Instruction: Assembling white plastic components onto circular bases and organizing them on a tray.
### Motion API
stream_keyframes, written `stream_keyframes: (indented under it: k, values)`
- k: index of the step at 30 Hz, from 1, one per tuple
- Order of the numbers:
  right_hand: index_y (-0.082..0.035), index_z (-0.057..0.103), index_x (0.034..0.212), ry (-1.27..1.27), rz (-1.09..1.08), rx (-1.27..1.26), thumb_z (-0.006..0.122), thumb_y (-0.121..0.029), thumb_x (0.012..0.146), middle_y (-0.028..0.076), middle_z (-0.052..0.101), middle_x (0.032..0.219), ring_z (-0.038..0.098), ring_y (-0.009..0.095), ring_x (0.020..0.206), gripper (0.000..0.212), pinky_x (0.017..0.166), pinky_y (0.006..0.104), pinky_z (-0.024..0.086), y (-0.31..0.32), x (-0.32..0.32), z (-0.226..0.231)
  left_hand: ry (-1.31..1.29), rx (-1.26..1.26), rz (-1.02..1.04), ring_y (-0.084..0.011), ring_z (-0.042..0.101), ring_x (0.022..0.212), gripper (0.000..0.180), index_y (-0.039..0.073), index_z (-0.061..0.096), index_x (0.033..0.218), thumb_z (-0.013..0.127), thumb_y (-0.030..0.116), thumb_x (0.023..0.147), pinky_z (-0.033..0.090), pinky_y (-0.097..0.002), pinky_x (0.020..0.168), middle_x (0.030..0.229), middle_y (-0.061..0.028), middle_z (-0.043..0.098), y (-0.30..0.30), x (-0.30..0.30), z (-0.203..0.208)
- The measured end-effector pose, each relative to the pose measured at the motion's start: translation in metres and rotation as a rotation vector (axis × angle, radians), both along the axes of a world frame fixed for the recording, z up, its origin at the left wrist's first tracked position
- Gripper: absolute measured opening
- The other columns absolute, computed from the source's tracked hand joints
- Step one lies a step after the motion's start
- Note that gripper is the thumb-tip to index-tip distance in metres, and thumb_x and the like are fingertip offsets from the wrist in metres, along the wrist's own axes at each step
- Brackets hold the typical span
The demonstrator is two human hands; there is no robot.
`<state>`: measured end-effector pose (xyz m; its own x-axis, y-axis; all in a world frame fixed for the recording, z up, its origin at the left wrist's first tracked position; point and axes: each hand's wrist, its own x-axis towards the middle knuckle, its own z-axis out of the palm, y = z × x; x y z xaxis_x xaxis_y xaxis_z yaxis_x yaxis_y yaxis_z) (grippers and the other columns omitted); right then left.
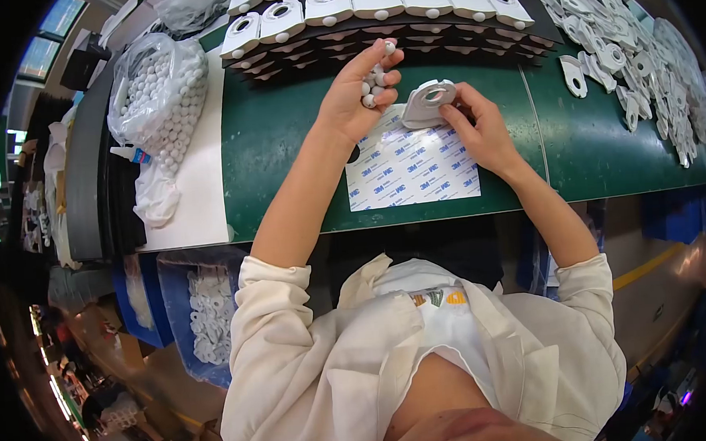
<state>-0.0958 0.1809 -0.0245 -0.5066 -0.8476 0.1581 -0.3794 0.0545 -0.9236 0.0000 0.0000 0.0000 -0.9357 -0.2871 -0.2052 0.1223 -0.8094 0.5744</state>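
Several small white balls (369, 101) lie cupped in my left hand (354, 93), its fingers curled around them. One more white ball (389, 48) is pinched at the tips of its thumb and forefinger. My right hand (484, 130) grips a white plastic part (419, 115) by its right edge. That part has a rounded end with a large round hole and is held tilted. Beneath it, a white sheet with repeated blue print (410, 173) lies on the green table (285, 144). A gap separates the two hands.
Black stacked trays (439, 36) of similar white parts with balls stand at the back. A clear bag of white balls (158, 87) and a small glue bottle (130, 154) are at left. Loose white parts (599, 40) pile at right. A blue bin (202, 308) sits below the table's front edge.
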Motion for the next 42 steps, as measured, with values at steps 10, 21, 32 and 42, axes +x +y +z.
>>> stream_keyframes:
  k: [10, 21, 32, 42]
  values:
    - [0.000, 0.052, 0.097, 0.304, -0.015, -0.047, 0.052, 0.000, 0.085, 0.006, 0.051, 0.083, 0.052, 0.013, 0.071, 0.012, 0.063, 0.0235, 0.042, -0.001, 0.013, 0.010, 0.034, -0.109, -0.027, -0.0058, 0.043, 0.061, 0.033, 0.006, 0.052, 0.114, 0.059, 0.023, 0.086, 0.029, -0.0159, 0.041, 0.091, -0.0038, 0.055, 0.002, 0.000, -0.001]
    - [-0.005, 0.051, 0.108, -0.767, -0.060, -0.388, 0.047, -0.012, 0.092, 0.004, 0.055, 0.103, 0.054, 0.013, 0.091, 0.018, 0.083, 0.0282, 0.043, 0.000, -0.006, 0.008, -0.026, -0.284, -0.018, -0.0044, 0.045, 0.059, 0.029, 0.005, 0.056, 0.110, 0.061, 0.016, 0.084, 0.030, -0.0150, 0.042, 0.095, -0.0048, 0.060, 0.012, 0.001, 0.007]
    - [-0.006, 0.050, 0.110, -0.833, -0.003, -0.452, 0.046, -0.016, 0.093, 0.005, 0.055, 0.106, 0.053, 0.014, 0.100, 0.020, 0.089, 0.0308, 0.042, 0.005, -0.011, 0.007, -0.167, -0.547, -0.192, -0.0033, 0.045, 0.059, 0.021, 0.009, 0.058, 0.096, 0.066, 0.021, 0.081, 0.029, -0.0149, 0.046, 0.080, -0.0006, 0.061, 0.023, 0.003, 0.006]
    - [-0.006, 0.049, 0.113, -0.804, 0.054, -0.396, 0.046, -0.015, 0.093, 0.004, 0.055, 0.104, 0.054, 0.012, 0.092, 0.021, 0.082, 0.0285, 0.044, 0.004, -0.009, 0.007, -0.153, -0.565, -0.227, -0.0049, 0.045, 0.054, 0.017, 0.007, 0.057, 0.078, 0.072, 0.015, 0.074, 0.032, -0.0176, 0.045, 0.067, 0.0005, 0.055, 0.022, 0.004, 0.006]
